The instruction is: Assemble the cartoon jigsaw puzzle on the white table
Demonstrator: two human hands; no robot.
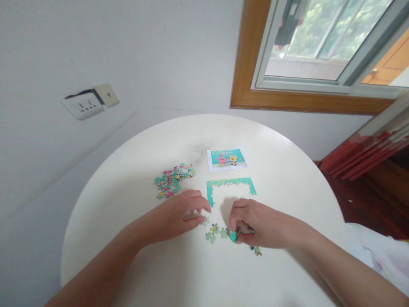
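Note:
My right hand (252, 221) has its fingers closed on a teal puzzle piece (234, 236), just above the table. Loose puzzle pieces (212, 233) in pale green and yellow lie between my two hands, and a few more poke out below the right palm. My left hand (193, 209) is curved with thumb and fingers apart, its tips beside a pale piece (205, 221). Beyond the hands, a partly joined puzzle border (230, 182) in teal forms the top edge and parts of both sides. Behind it lies a picture card (227, 159) with a pink and a yellow cartoon figure.
A heap of mixed puzzle pieces (172, 179) sits left of the border, beyond my left hand. Everything rests on a round white table (128, 170) against the wall. A wall socket (84, 105) is at the left, a wood-framed window (252, 96) at the right, with a red-and-white curtain (351, 149).

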